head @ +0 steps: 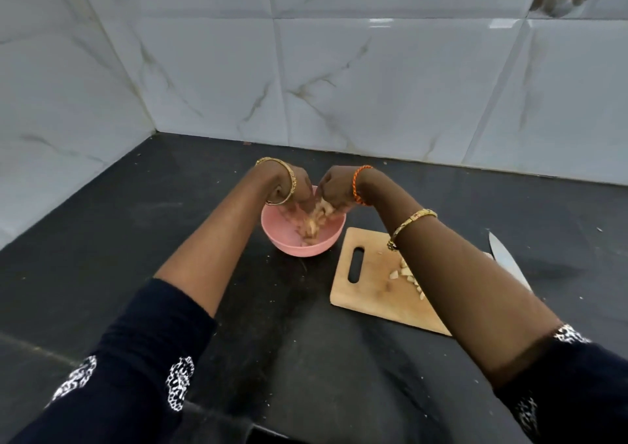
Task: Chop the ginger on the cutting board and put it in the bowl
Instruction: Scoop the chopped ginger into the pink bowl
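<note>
A pink bowl [324, 241] stands on the black counter. My left hand [299, 196] and my right hand [334, 188] meet just above it, fingers pointing down into the bowl. Pale chopped ginger [312, 226] is pressed between the fingertips and reaches down inside the bowl; the fingers there are blurred. To the right of the bowl lies a wooden cutting board [368, 295] with a handle slot. Several more ginger pieces [406, 276] rest on it, partly hidden by my right forearm.
A knife blade [506, 260] lies on the counter at the board's far right edge, its handle hidden behind my right arm. Marble-patterned tiled walls [339, 79] close the counter at the back and left. Small crumbs dot the black counter [170, 212].
</note>
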